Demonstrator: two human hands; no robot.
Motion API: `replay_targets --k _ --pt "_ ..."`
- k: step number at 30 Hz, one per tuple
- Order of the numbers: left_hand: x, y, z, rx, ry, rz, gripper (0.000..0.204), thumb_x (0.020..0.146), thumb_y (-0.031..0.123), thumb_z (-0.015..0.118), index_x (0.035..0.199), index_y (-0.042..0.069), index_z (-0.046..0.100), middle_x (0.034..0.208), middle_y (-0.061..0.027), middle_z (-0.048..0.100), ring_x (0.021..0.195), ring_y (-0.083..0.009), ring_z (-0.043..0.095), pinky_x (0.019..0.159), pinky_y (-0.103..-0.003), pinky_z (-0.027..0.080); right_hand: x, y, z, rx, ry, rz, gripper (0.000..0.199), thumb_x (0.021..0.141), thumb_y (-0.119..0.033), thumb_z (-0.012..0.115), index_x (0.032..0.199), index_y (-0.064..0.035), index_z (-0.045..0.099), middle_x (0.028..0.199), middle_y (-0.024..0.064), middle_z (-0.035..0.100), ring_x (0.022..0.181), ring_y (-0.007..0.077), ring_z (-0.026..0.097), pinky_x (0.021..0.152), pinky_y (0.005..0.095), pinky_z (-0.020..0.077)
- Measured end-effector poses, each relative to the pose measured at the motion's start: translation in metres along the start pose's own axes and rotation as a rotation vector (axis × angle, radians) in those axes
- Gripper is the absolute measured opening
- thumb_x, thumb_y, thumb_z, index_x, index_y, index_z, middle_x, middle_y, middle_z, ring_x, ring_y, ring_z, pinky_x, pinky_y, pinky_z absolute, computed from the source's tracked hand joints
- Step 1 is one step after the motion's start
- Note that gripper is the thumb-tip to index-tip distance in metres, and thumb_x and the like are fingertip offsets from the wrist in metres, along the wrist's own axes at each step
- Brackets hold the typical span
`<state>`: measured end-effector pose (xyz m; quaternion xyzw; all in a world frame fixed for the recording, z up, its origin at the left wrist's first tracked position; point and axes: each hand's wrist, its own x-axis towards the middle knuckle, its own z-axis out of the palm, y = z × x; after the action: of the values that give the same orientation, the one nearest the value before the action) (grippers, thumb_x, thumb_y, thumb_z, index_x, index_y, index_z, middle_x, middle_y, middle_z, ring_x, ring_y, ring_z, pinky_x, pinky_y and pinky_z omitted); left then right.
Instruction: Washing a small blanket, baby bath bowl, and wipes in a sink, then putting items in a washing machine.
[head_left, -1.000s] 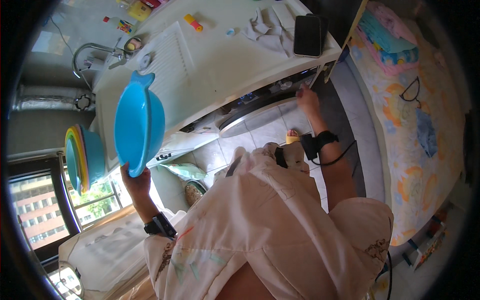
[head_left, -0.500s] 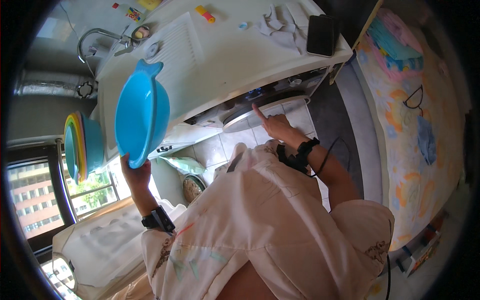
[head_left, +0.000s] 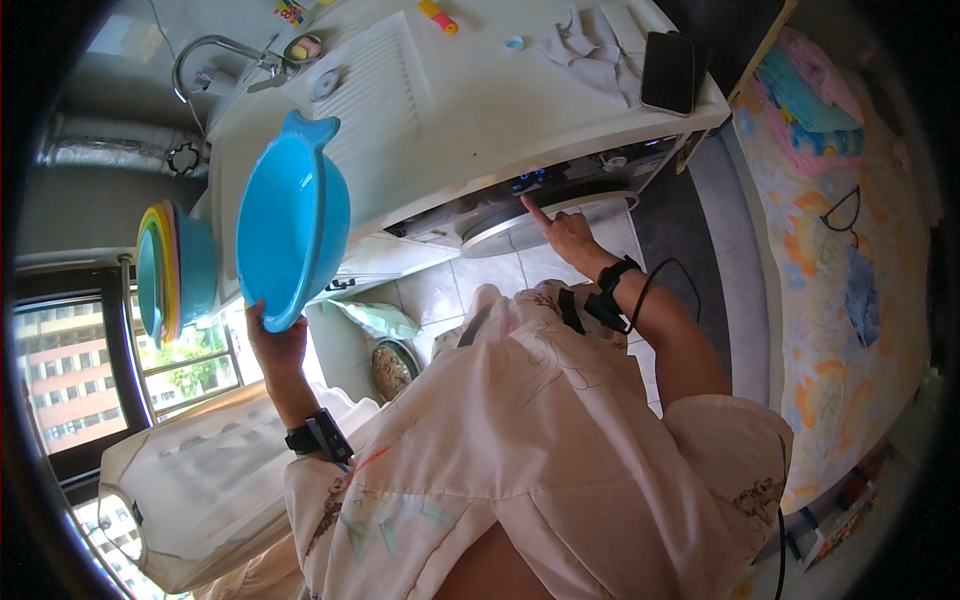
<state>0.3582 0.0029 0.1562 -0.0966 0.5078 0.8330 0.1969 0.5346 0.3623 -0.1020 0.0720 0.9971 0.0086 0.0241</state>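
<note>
My left hand (head_left: 277, 345) grips the near rim of a bright blue plastic basin (head_left: 285, 220), thumb on the rim. The basin is tipped on its side above the left part of the counter, and a fishtail-shaped tab sticks out at its far end. My right hand (head_left: 570, 240) holds nothing. Its index finger is stretched out to the dark control panel (head_left: 490, 200) of a front-loading machine under the counter, close to a lit blue display (head_left: 527, 181); whether it touches cannot be made out. The other fingers are curled in. Below the panel juts the machine's rounded door (head_left: 550, 222).
On the white counter (head_left: 470, 110) lie a phone (head_left: 668, 72), a grey cloth (head_left: 590, 55) and a yellow-orange tube (head_left: 437, 16). A washboard sink (head_left: 365, 85) and tap (head_left: 215, 45) stand left. Nested coloured basins (head_left: 180, 270) hang by the window. At right is a bed (head_left: 820, 350).
The whole view has shifted slightly, moving the counter rightward in the picture. My right index finger still points at the panel, now nearer the lit display. My left hand keeps hold of the basin.
</note>
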Motion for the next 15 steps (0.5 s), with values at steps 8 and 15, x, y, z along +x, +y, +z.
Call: replay_targets --k 8,15 --pt "-0.001 0.001 0.012 0.011 0.061 0.018 0.022 0.073 0.021 0.056 0.085 0.005 0.050 0.070 -0.0078 0.058 0.056 -0.0179 0.056 0.047 -0.025 0.046 -0.022 0.010 -0.016 0.238 -0.104 0.372 0.076 0.083 -0.029 0.045 0.130 0.0001 -0.005 0.053 0.0064 0.056 0.042 0.0188 0.052 0.036 0.0310 0.0372" --pt "0.000 0.002 0.015 -0.006 0.085 0.023 0.020 0.074 0.021 0.055 0.084 0.005 0.049 0.070 -0.0064 0.056 0.057 -0.0169 0.052 0.048 -0.024 0.041 -0.025 0.017 -0.022 0.567 0.018 0.768 0.076 0.080 -0.032 0.049 0.129 0.0053 0.004 0.059 0.0114 0.057 0.050 0.0264 0.053 0.045 0.0360 0.0423"
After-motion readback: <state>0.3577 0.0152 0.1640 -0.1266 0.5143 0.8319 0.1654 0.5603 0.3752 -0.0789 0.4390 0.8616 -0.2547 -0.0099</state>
